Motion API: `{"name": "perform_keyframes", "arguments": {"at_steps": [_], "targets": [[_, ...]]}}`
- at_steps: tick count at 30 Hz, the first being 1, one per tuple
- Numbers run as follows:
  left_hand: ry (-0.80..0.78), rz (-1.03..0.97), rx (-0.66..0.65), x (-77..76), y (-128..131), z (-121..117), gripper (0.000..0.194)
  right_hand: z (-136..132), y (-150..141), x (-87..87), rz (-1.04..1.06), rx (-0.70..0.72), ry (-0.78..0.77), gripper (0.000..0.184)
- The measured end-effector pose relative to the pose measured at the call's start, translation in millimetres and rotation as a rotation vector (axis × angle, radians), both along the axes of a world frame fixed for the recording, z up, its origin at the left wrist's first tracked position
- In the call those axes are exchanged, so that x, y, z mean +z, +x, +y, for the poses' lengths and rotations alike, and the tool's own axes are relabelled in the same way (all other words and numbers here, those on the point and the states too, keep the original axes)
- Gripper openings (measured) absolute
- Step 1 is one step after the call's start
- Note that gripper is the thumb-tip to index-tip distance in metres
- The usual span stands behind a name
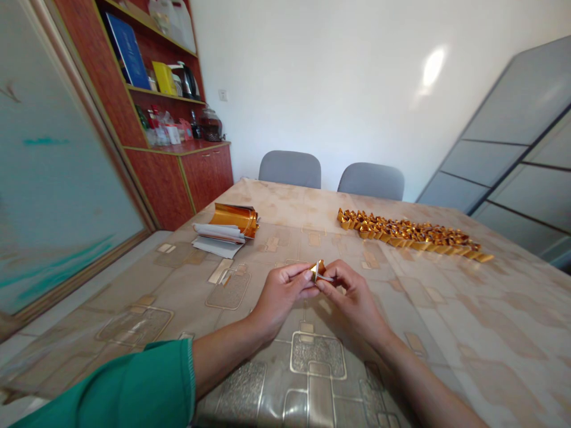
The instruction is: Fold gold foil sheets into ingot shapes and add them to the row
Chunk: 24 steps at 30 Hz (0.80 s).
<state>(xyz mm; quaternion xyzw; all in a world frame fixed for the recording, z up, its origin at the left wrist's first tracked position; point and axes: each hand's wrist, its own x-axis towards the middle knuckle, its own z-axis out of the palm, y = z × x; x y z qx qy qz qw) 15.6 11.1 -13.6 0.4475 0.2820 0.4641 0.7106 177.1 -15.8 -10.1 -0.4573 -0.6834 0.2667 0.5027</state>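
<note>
My left hand [280, 296] and my right hand [354, 294] meet over the middle of the table [156, 297], fingers pinched together on a small piece of gold paper [319, 270] that is partly folded, gold on one side and white on the other. Both hands hover just above the patterned tablecloth. A stack of flat gold and white sheets [227, 230] lies to the far left of my hands. A long heap of folded gold pieces [413, 233] stretches across the far right of the table.
Two grey chairs [289, 169] stand at the table's far edge. A red-brown cabinet [178, 172] with shelves of bottles and a kettle stands at the left. A glass panel [513, 154] leans at the right wall.
</note>
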Motion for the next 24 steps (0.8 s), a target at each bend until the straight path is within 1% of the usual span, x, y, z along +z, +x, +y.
{"name": "perform_keyframes", "arguments": {"at_steps": [4,7,10,14,19,24], "targets": [[-0.032,-0.004,-0.006,1.1,-0.7,0.2,0.038,1.6,1.7,-1.7,0.03,-0.002,-0.019,0.021],[-0.064,0.006,-0.018,1.6,-0.6,-1.1,0.037,2.4,2.7,-4.6,0.037,-0.024,-0.066,0.022],[-0.126,-0.014,-0.03,1.0,0.1,-1.8,0.034,2.8,2.6,-7.5,0.059,-0.027,-0.119,0.021],[-0.221,-0.075,-0.027,0.8,0.4,-0.7,0.028,3.0,1.6,-7.9,0.093,-0.04,-0.103,0.021],[-0.236,-0.111,-0.049,0.8,0.5,0.6,0.022,3.2,1.9,-6.2,0.166,-0.05,-0.132,0.023],[-0.235,-0.086,-0.055,-0.2,1.0,0.0,0.022,3.6,2.7,-7.5,0.193,-0.034,-0.155,0.025]]}}
